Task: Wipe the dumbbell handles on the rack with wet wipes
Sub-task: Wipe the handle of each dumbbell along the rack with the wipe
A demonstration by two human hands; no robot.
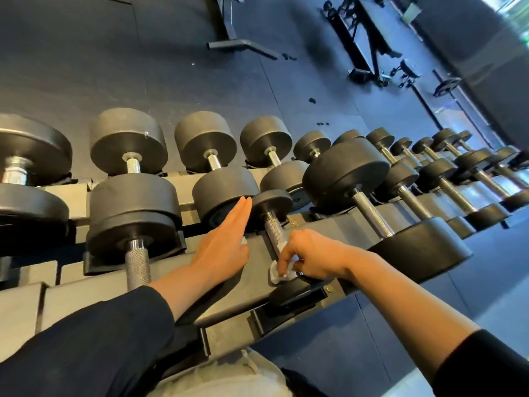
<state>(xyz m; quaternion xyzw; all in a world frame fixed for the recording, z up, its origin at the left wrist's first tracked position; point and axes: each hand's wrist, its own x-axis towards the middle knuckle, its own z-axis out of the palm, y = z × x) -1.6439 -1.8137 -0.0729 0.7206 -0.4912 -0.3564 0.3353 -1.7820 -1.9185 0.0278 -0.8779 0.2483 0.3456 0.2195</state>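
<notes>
While the right hand (307,255) pinches a wet wipe (279,275) over the handle (274,231), hiding its near end, the left hand (226,242) lies flat.

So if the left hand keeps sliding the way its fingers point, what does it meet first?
Most likely the far head of the small dumbbell being wiped: the left hand has its fingertips right at its edge, though depth is unclear.

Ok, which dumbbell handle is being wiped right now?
The small dumbbell's handle on the lower row, between both hands; the right hand presses a white wipe against its near end.
</notes>
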